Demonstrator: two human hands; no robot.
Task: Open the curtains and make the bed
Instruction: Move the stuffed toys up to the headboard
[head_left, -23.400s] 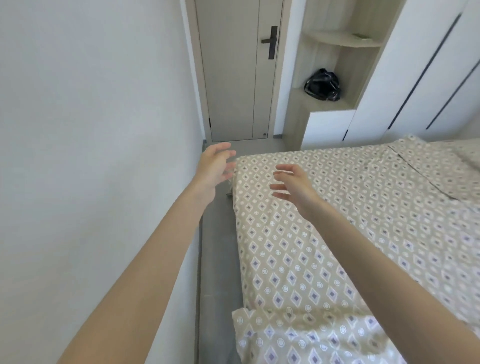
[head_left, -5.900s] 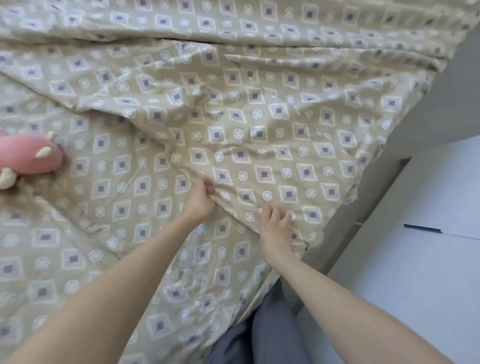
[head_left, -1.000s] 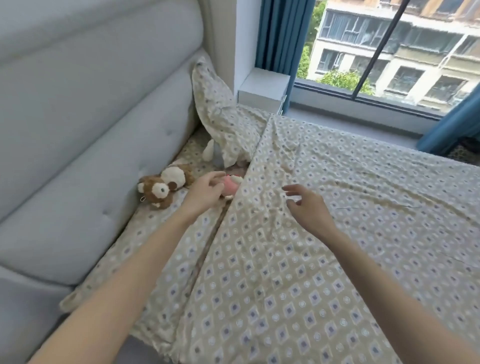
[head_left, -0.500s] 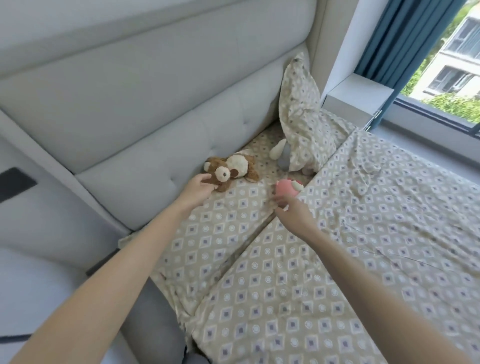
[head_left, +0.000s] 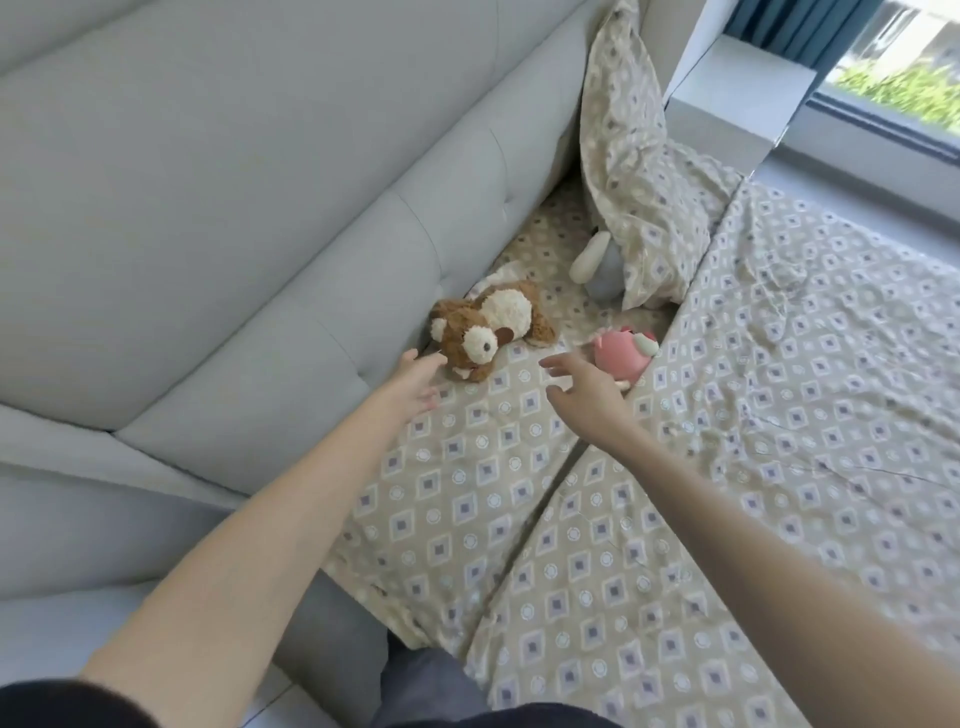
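Two hands: both reach out over the head end of a bed, seen from the head camera.
Left hand (head_left: 413, 387): fingers loosely spread and holding nothing, fingertips just short of the brown plush dog (head_left: 485, 330); whether they touch it cannot be told.
Right hand (head_left: 584, 392): fingers spread apart and empty, poised just beside the pink plush toy (head_left: 623, 353).
Brown plush dog: lies on the patterned sheet (head_left: 457, 478), against the base of the grey padded headboard (head_left: 234, 208).
Pink plush toy: rests at the upper edge of the duvet (head_left: 753, 415), between the dog and the pillow.
Duvet: beige with a diamond-and-circle print, spread across the right part of the bed, lightly creased, its top edge running diagonally away from the person.
Pillow (head_left: 631, 166): in the same print, propped upright in the corner against the headboard.
White plush toy (head_left: 597, 262): partly hidden under the pillow's lower edge.
Curtain (head_left: 795, 28): blue, gathered at the window's left side in the top right corner.
Window (head_left: 904, 67): uncovered glass showing green foliage outside.
White ledge (head_left: 737, 98): stands between the pillow and the window.
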